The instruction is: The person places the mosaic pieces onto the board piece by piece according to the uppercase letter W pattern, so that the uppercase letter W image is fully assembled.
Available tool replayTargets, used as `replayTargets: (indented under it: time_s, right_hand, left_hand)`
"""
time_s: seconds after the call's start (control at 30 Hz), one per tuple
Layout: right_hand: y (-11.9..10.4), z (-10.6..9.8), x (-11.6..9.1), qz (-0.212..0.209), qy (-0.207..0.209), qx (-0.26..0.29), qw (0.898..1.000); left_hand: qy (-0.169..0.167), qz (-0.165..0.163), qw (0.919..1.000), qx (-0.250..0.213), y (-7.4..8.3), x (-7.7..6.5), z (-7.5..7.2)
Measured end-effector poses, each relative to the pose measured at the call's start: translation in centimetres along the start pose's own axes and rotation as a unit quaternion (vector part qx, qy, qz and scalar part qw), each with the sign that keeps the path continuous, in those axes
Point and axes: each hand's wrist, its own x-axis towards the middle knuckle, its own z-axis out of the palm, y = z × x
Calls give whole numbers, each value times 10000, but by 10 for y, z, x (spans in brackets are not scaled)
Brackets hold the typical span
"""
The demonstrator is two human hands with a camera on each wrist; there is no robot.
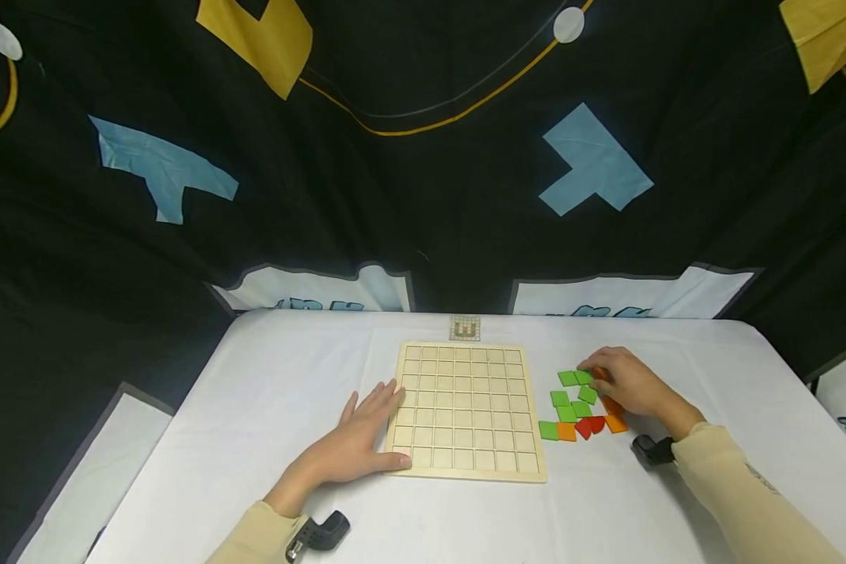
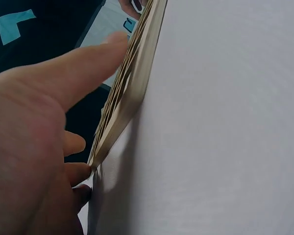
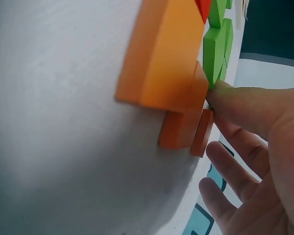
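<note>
The pale wooden board (image 1: 466, 413) is gridded in squares.

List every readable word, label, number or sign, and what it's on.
No text is legible.
Blue marks on white backdrop panels: partly hidden, unreadable.
Small dark print on tan right sleeve: too small.
Small patterned card: too small.
Wooden grid board: none visible.

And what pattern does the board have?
The board has a square grid, clearest in the head view.
</note>
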Motion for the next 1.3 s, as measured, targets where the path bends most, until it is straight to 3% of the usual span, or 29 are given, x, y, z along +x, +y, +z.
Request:
replayTargets:
  time_s: [0.57,0.93,1.3]
  right_hand:
    - [-5,-2,-3,132,305,147,9993]
    - [-24,-3,-7,74,673,625,9957]
    - [-46,3,-6,-173,928,852,9919]
  left_hand:
    - [91,113,9999,6,-3,0,3]
    - [27,-42,9999,133,-2,-1,5]
    - [83,4,9999,114,-3,-1,6]
